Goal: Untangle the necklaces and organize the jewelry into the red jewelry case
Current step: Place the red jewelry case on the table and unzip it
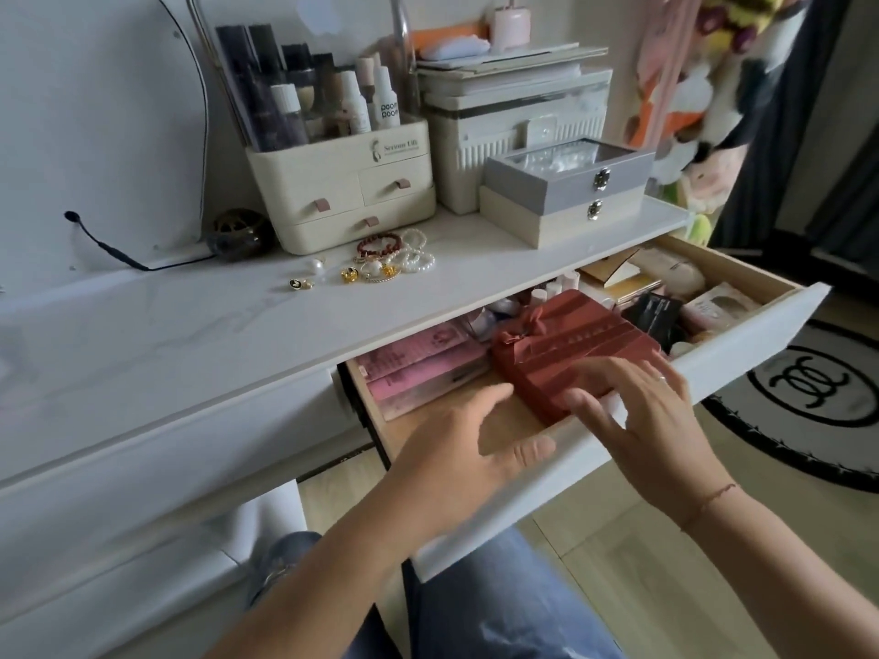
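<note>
The red jewelry case (pixel 571 342), closed and topped with a ribbon bow, lies in the open drawer (pixel 742 354) below the white tabletop. My left hand (pixel 475 444) hovers with fingers apart at the case's near left corner. My right hand (pixel 642 411) rests its spread fingers on the case's near edge. A heap of jewelry (pixel 395 256) sits on the tabletop: a red bead bracelet, pearl bracelets, gold pieces and pearl earrings. Neither hand grips anything.
A cream cosmetics organizer (pixel 342 192) with bottles, white storage boxes (pixel 513 121) and a grey and cream box stack (pixel 566 197) line the back. Pink packets (pixel 418 368) and cosmetics fill the drawer. A mirror (pixel 95 135) stands left. A round rug (pixel 808 397) lies right.
</note>
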